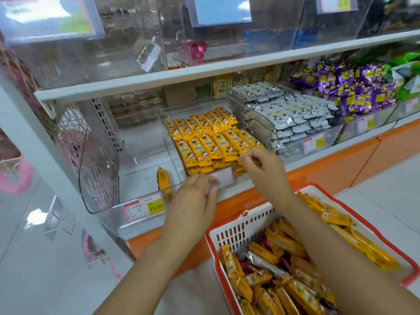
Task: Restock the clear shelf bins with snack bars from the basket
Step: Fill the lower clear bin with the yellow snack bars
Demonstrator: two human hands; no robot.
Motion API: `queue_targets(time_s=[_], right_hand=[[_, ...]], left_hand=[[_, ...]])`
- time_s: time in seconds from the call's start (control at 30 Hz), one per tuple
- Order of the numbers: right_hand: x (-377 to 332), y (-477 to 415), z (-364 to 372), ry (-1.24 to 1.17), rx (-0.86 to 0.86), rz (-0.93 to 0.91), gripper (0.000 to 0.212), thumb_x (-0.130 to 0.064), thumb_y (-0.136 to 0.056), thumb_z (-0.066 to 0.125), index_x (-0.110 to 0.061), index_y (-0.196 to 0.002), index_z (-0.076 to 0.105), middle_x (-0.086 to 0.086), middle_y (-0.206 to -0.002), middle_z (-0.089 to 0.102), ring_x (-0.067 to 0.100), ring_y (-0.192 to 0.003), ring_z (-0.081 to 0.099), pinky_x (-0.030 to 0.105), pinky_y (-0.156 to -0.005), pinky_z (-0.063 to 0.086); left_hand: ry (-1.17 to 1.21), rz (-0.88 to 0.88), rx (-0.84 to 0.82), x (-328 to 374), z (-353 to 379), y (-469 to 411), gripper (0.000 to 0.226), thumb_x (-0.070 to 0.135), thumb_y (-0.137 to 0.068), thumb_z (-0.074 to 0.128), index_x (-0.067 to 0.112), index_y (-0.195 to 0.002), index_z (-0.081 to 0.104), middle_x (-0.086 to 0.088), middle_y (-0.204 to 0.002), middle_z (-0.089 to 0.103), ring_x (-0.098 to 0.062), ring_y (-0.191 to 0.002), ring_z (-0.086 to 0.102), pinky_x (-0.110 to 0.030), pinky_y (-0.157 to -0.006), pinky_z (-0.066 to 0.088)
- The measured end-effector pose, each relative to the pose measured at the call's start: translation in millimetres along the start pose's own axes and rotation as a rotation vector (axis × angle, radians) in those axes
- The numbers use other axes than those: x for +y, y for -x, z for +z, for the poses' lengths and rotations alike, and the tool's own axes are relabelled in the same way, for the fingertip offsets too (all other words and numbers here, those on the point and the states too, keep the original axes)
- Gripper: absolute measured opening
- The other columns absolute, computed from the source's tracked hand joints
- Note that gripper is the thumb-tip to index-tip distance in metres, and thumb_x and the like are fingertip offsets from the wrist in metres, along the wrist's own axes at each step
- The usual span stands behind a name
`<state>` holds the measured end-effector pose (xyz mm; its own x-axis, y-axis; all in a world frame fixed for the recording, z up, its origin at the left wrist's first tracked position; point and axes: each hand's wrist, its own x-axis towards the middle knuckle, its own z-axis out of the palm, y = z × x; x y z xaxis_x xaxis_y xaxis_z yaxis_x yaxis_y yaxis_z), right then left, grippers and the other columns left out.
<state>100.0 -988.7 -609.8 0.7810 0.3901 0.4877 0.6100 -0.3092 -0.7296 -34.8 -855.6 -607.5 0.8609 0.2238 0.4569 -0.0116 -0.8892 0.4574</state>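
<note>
Yellow snack bars (209, 142) just beyond left hand (193, 201) and right hand (263, 171), both grips loose, empty

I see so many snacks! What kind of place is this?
Most likely a shop's snack aisle: clear shelf bins full of wrapped snack bars, price tags on their fronts, and a shopping basket.

The price label (145, 209) on the front of the left clear bin (97, 178) reads 15.80.
</note>
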Motion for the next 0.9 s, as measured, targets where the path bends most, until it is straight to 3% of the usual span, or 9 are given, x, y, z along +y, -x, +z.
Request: queue_targets(time_s=[0.1,0.17,0.27,0.33,0.4,0.47,0.67,0.77,0.9], right_hand=[[20,36,-8,0.114,-0.223,0.139,0.036,-0.022,-0.097,0.053,-0.012,-0.063,0.052,0.001,-0.057,0.048,0.004,-0.052,0.043,0.023,-0.052,0.035],[40,62,-3,0.241,-0.398,0.234,0.032,-0.026,-0.096,0.054,-0.004,-0.075,0.061,0.012,-0.067,0.057,0.015,-0.061,0.05,0.031,-0.057,0.037],[72,107,12,0.432,-0.74,0.328,0.021,-0.03,-0.091,0.06,-0.016,-0.077,0.056,-0.004,-0.07,0.054,0.011,-0.07,0.054,0.022,-0.055,0.036],[91,138,25,0.435,-0.932,0.409,0.015,-0.031,-0.085,0.068,-0.021,-0.083,0.056,-0.007,-0.084,0.059,0.013,-0.088,0.057,0.018,-0.063,0.041],[110,165,41,0.445,-1.043,0.462,0.043,-0.037,-0.077,0.075,-0.017,-0.112,0.057,0.002,-0.113,0.061,0.021,-0.109,0.056,0.026,-0.083,0.048],[120,183,55,0.475,-1.07,0.445,0.059,-0.042,-0.073,0.077,-0.015,-0.119,0.053,0.005,-0.121,0.058,0.024,-0.115,0.055,0.034,-0.09,0.049],[126,198,87,0.376,-0.949,0.445,0.026,-0.029,-0.086,0.06,-0.017,-0.108,0.058,0.002,-0.108,0.063,0.02,-0.105,0.059,0.029,-0.087,0.046],[128,186,88,0.366,-0.931,0.511,0.034,-0.034,-0.082,0.058,-0.021,-0.111,0.047,-0.001,-0.098,0.062,0.017,-0.092,0.06,0.029,-0.078,0.049],[131,166,87,0.645,-0.997,0.259,0.043,-0.027,-0.087,0.054,-0.014,-0.127,0.043,0.007,-0.11,0.062,0.024,-0.1,0.061,0.036,-0.081,0.054]], left_hand=[[-0.062,0.011,-0.264,3,17,25,0.026,0.029,-0.099,0.039,0.017,-0.096,0.061,-0.001,-0.094,0.061,-0.018,-0.088,0.057,-0.031,-0.077,0.043],[-0.178,0.006,-0.483,-4,37,43,0.027,0.029,-0.099,0.037,0.016,-0.099,0.061,-0.003,-0.1,0.061,-0.022,-0.092,0.058,-0.037,-0.08,0.046],[-0.254,-0.04,-0.747,-19,68,74,0.025,0.018,-0.096,0.04,0.012,-0.109,0.061,-0.009,-0.112,0.062,-0.025,-0.1,0.061,-0.039,-0.085,0.05],[-0.248,-0.083,-0.858,-26,80,94,0.03,0.013,-0.094,0.042,0.012,-0.119,0.057,-0.011,-0.119,0.062,-0.027,-0.105,0.062,-0.04,-0.088,0.051],[-0.252,-0.078,-0.927,-31,86,109,0.038,0.01,-0.091,0.041,0.011,-0.128,0.051,-0.012,-0.124,0.058,-0.028,-0.11,0.059,-0.039,-0.092,0.05],[-0.227,-0.05,-0.991,-33,90,118,0.044,0.007,-0.09,0.039,0.009,-0.134,0.046,-0.013,-0.127,0.055,-0.029,-0.112,0.056,-0.037,-0.094,0.047],[-0.232,-0.08,-1.06,-38,99,117,0.04,0.008,-0.094,0.039,0.005,-0.133,0.045,-0.018,-0.119,0.058,-0.032,-0.104,0.057,-0.034,-0.084,0.046],[-0.214,-0.061,-1.052,-42,99,114,0.039,0.009,-0.096,0.036,0.006,-0.133,0.045,-0.018,-0.122,0.058,-0.032,-0.107,0.055,-0.033,-0.088,0.043],[-0.194,-0.072,-1.06,-45,100,113,0.037,0.013,-0.096,0.037,0.005,-0.13,0.05,-0.017,-0.125,0.058,-0.032,-0.112,0.055,-0.034,-0.094,0.045]])
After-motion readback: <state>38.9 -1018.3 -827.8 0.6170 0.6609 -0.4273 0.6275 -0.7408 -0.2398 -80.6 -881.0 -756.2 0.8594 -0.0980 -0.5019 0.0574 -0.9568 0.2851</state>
